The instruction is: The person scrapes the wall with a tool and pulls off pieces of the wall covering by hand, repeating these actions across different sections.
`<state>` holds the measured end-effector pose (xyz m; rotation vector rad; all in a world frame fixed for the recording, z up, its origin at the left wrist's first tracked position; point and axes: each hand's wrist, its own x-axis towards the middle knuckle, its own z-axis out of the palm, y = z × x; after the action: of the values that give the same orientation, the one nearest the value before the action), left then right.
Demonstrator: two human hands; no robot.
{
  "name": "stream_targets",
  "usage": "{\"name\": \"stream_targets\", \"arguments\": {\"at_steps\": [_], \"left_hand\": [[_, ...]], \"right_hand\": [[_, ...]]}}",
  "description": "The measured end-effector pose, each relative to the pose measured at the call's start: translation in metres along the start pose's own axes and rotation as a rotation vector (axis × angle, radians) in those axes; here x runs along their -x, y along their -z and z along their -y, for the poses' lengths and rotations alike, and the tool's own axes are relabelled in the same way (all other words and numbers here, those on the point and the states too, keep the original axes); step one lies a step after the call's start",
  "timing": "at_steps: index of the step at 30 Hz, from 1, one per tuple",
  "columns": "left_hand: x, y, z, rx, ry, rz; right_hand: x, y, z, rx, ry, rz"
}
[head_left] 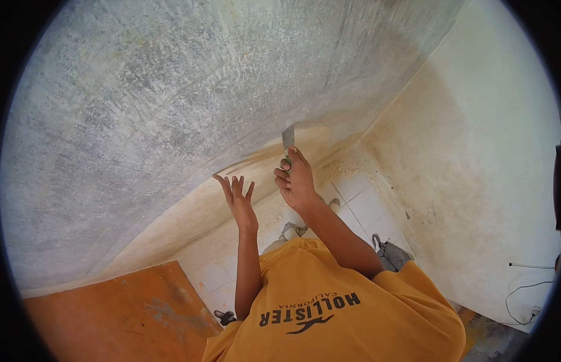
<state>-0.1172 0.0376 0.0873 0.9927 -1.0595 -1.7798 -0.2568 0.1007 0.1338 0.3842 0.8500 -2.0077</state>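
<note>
My right hand (297, 181) is wrapped round the handle of a putty knife (289, 137). Its flat metal blade points up and rests close against the wall (172, 102), near the lower border of the rough grey scraped area. Below that border runs a smoother cream band (190, 220). To the left, my left hand (240, 204) is raised with its fingers spread, fingertips near the border between grey and cream. Nothing is in it.
A corner joins this wall to a pale, brown-stained side wall (473, 151) on the right. Flakes of debris lie on the white floor tiles (359, 202). An orange board (123, 314) is at lower left, a grey bag (392, 256) by my right side, and a cable (513, 295) at far right.
</note>
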Motion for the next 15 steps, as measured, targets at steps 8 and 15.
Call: {"name": "stream_targets", "arguments": {"at_steps": [8,15], "left_hand": [[-0.004,-0.01,0.002,-0.035,0.016,0.024],[-0.006,-0.018,0.008,-0.093,0.01,0.018]], "right_hand": [[0.014,-0.009,-0.003,0.002,0.016,0.026],[0.014,-0.01,-0.002,-0.009,0.037,-0.016]]}}
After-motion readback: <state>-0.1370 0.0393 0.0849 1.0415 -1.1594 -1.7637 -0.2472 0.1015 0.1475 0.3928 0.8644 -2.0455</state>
